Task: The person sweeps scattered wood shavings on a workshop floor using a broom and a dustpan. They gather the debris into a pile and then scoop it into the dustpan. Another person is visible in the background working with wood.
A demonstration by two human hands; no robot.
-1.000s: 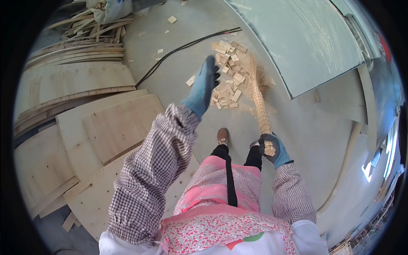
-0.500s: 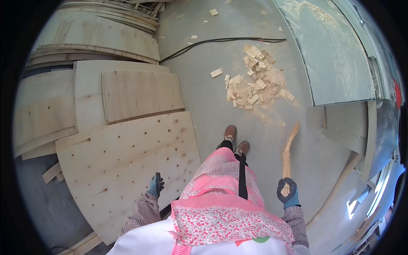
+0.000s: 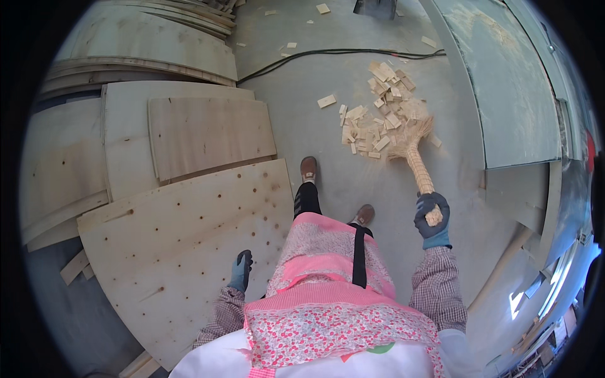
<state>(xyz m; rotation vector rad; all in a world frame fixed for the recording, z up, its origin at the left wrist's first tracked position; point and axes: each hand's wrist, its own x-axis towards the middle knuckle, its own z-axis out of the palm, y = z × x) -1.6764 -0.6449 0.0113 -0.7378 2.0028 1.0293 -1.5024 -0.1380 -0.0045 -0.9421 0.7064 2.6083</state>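
My right hand, in a dark-palmed blue work glove, is closed around the bound handle of a straw hand broom. The broom's fanned bristles reach the near right side of a heap of small wood offcuts and sawdust on the floor. My left hand, gloved the same way, hangs over or beside the large plywood sheet with its fingers loosely stretched, and no object shows in it.
Stacked plywood boards fill the left side. Black cables cross the floor beyond the heap. A grey sawdust-covered machine table stands at the right. Stray offcuts lie farther off, and a dark object shows at the top edge.
My right hand has moved forward with the broom, and its bristles have swung up to the heap and spread out. My left foot has stepped ahead. The left hand has shifted only slightly.
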